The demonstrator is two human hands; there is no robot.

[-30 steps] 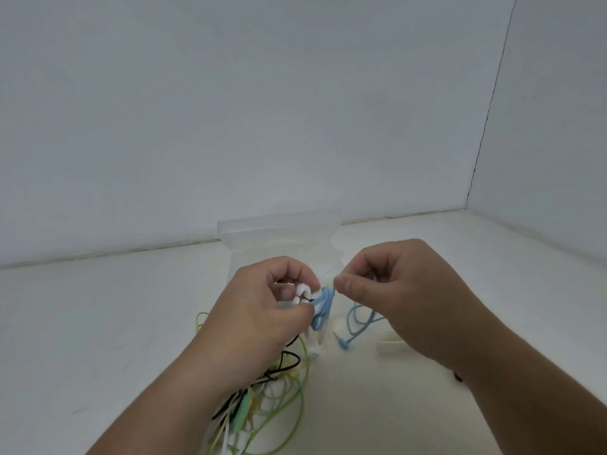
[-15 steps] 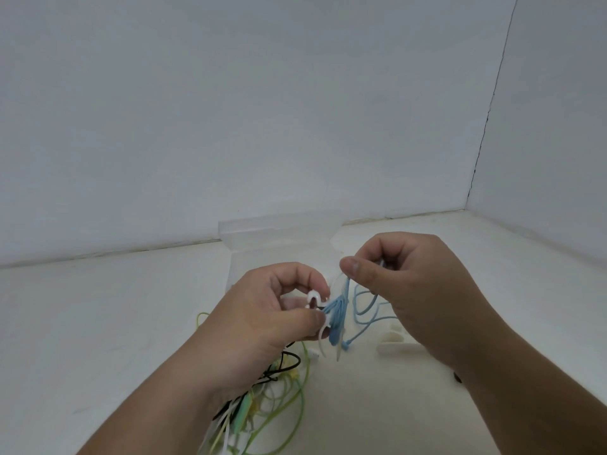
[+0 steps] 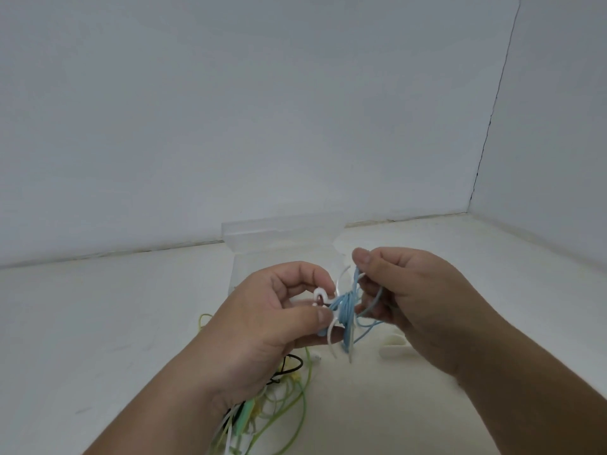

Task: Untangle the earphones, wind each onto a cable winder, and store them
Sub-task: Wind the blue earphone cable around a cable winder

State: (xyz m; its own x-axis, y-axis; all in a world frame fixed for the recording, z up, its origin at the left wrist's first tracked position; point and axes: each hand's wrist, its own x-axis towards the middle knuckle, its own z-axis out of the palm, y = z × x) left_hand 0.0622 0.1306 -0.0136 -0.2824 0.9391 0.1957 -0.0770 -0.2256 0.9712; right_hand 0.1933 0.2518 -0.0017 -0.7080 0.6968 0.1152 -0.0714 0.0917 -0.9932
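The earphone cable (image 3: 345, 310) wound at the centre is light blue, on a white cable winder (image 3: 320, 295). Below and left of it lies a tangle of cables (image 3: 279, 408) in yellow-green, mint, white and black (plain, no pattern). Behind it, the storage box (image 3: 282, 233) is translucent and colourless; the tabletop (image 3: 98, 307) is off-white.

The white cable winder (image 3: 320, 295) is pinched in the left hand (image 3: 279, 323) above the worktop (image 3: 98, 323), with the blue earphone cable (image 3: 345, 310) wrapped several turns round its middle. Loose blue loops run to the right hand (image 3: 414, 300), which pinches them. A tangle of green, black and white earphones (image 3: 289, 399) lies on the worktop below.
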